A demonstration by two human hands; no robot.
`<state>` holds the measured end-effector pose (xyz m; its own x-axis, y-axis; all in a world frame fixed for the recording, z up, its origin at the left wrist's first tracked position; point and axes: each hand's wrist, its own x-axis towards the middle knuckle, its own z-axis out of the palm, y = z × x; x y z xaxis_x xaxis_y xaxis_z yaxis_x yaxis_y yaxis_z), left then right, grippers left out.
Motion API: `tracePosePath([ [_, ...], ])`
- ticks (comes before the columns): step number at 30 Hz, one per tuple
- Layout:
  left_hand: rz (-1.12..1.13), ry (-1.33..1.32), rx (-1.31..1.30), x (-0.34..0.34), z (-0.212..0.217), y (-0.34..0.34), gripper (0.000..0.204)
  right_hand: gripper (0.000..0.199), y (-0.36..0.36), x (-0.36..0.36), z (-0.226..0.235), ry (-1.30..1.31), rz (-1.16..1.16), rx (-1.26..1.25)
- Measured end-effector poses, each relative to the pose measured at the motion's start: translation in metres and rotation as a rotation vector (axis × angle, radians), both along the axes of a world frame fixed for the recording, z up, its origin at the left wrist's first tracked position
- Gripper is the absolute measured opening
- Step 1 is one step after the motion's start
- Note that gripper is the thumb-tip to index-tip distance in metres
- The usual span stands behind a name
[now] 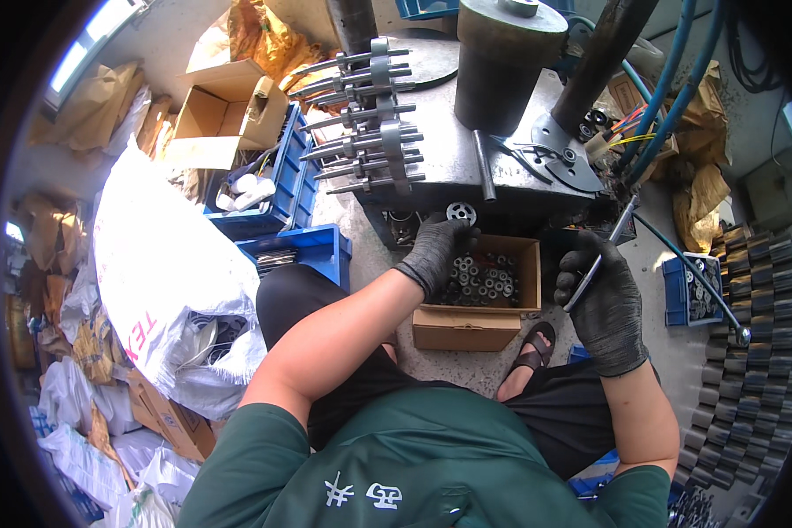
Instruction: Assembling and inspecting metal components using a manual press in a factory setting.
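Note:
My left hand (437, 250), in a dark grey work glove, pinches a round metal disc with holes (460, 212) at the front edge of the machine. Under it stands an open cardboard box (475, 330) with many small ring-shaped metal parts (484, 280) inside. To the right of the box, my gloved right hand (600, 308) is closed around a slim silvery metal rod (604, 253), which slants up to the right. The rod's exact kind cannot be made out. In front of both hands is the machine's grey metal table (440, 110).
Pointed pins on a holder (390, 132) line the table's left side. A thick cylinder (506, 70) rises behind. A ball-ended lever (695, 275) juts out at right, above a blue bin of parts (678, 295). Blue bins (330, 255) and a white sack (163, 255) stand left.

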<state>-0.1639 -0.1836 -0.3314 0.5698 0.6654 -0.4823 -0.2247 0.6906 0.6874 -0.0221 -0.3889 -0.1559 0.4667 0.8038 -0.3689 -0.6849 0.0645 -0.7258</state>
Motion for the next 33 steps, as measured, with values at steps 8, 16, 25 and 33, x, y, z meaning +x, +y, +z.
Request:
tracePosePath([
  [8, -0.175, 0.085, 0.266, -0.002, -0.054, 0.024, 0.029, 0.038, -0.007, -0.002, -0.014, -0.094, 0.17, -0.075],
  [16, -0.561, 0.044, 0.097, -0.006, 0.034, -0.07, 0.055, 0.035, -0.014, -0.003, -0.034, -0.486, 0.154, -0.157],
  [25, -0.734, -0.263, 0.582, -0.025, 0.142, -0.055, 0.043, 0.034, 0.01, -0.008, -0.035, -0.828, 0.196, -0.027],
  [33, -0.371, -0.01, 1.153, -0.012, 0.152, 0.008, 0.034, 0.031, 0.017, 0.035, -0.145, -1.504, 1.187, -0.321],
])
